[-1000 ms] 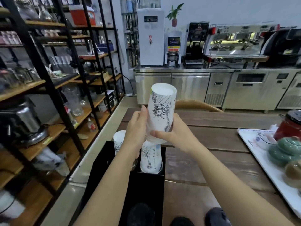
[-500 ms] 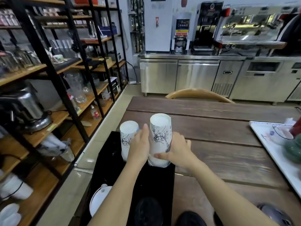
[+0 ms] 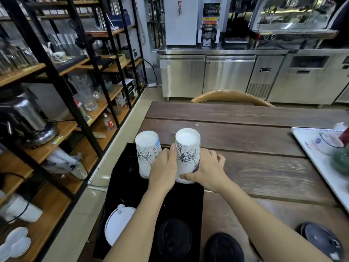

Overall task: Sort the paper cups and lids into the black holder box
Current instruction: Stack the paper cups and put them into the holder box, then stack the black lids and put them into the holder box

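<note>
A stack of white paper cups with black drawings point(image 3: 187, 154) stands upside down in the far right slot of the black holder box point(image 3: 194, 203). My left hand point(image 3: 164, 172) and my right hand point(image 3: 206, 170) both clasp its lower part. A second upside-down cup stack point(image 3: 146, 154) stands in the far left slot, just left of my left hand. White lids point(image 3: 119, 223) lean in the near left slot. Black lids point(image 3: 173, 239) fill the near right slot.
More black lids point(image 3: 223, 247) and another black lid pile point(image 3: 321, 241) lie on the wooden table point(image 3: 264, 148) near me. A white tray point(image 3: 319, 165) with crockery sits at the right. Open shelving point(image 3: 56, 110) stands left, and a chair back point(image 3: 231, 96) lies beyond the table.
Both hands lowered the raised cup stack into the box's far right slot; it now sits level with the left stack. The view tilted down.
</note>
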`<state>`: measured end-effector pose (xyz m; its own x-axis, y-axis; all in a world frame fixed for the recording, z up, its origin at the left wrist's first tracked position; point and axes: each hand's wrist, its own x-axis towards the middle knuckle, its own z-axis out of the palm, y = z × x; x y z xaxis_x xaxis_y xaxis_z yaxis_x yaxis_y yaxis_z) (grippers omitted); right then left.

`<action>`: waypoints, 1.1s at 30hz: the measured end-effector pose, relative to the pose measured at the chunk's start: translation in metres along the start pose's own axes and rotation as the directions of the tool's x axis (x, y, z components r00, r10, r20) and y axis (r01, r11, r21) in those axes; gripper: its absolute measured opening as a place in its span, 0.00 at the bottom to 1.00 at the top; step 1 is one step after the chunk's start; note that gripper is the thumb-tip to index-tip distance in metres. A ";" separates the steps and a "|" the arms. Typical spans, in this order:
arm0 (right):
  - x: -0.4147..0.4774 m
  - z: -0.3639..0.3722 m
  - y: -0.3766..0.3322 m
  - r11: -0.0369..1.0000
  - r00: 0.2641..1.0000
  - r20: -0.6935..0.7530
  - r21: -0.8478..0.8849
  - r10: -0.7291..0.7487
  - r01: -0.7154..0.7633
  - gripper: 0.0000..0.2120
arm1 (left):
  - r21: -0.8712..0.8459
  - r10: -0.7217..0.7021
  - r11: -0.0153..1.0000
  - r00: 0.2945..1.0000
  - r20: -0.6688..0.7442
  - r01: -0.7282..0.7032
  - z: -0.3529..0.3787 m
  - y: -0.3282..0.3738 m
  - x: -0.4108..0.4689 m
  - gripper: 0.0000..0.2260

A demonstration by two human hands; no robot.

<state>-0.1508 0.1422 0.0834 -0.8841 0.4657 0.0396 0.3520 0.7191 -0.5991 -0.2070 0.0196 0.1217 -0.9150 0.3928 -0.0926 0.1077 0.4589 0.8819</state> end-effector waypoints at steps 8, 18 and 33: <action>-0.018 -0.015 0.000 0.999 1.000 -0.015 -0.049 -0.001 0.000 0.44 | 0.048 0.035 0.998 0.993 -0.110 -0.030 -0.004 -0.005 -0.015 0.17; -0.085 -0.035 0.037 0.998 0.987 -0.158 0.056 0.042 -0.034 0.31 | 0.115 0.473 0.877 0.881 -0.031 -0.467 0.045 0.001 -0.090 0.23; -0.174 0.023 0.103 0.967 0.872 0.424 -0.035 0.244 -0.254 0.42 | 0.496 -0.170 0.868 0.921 0.349 -0.028 0.128 -0.106 -0.167 0.43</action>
<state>0.0323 0.1235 -0.0037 -0.8156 0.3630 -0.4506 0.5750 0.5949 -0.5616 -0.0154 0.0078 -0.0154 -0.7254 0.5623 -0.3969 0.3119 0.7826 0.5387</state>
